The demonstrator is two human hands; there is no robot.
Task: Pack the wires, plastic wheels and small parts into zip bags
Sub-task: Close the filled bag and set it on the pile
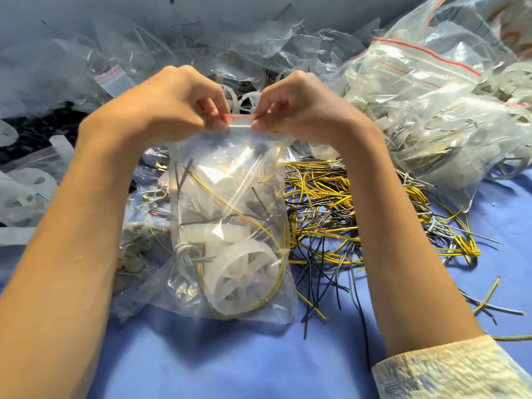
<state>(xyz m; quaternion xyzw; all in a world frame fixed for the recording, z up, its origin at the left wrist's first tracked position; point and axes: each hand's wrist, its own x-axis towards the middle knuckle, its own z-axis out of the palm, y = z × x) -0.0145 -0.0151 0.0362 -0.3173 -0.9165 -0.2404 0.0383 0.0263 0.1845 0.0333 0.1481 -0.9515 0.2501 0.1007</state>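
Right, seal step. Our left hand and right hand sit close together with a short gap between them. Each pinches the red-lined zip strip at the top of the zip bag between thumb and fingers.

The bag hangs upright from that pinch. We can't tell if its bottom touches the blue cloth.

Inside, one plastic wheel sits low, with a knotted grey wire bundle just left of it. A yellow wire runs up through the middle.

We can't tell whether the track is mated along its whole length, since both ends are hidden under our fingers. To do it well:
- keep the wire ends below the track
- press from one end across to the other
- check both corners
- let some air out first

The loose wires lie just right of the bag. Packed bags are piled far right, empty bags far left, and more white wheels sit just beyond our hands.
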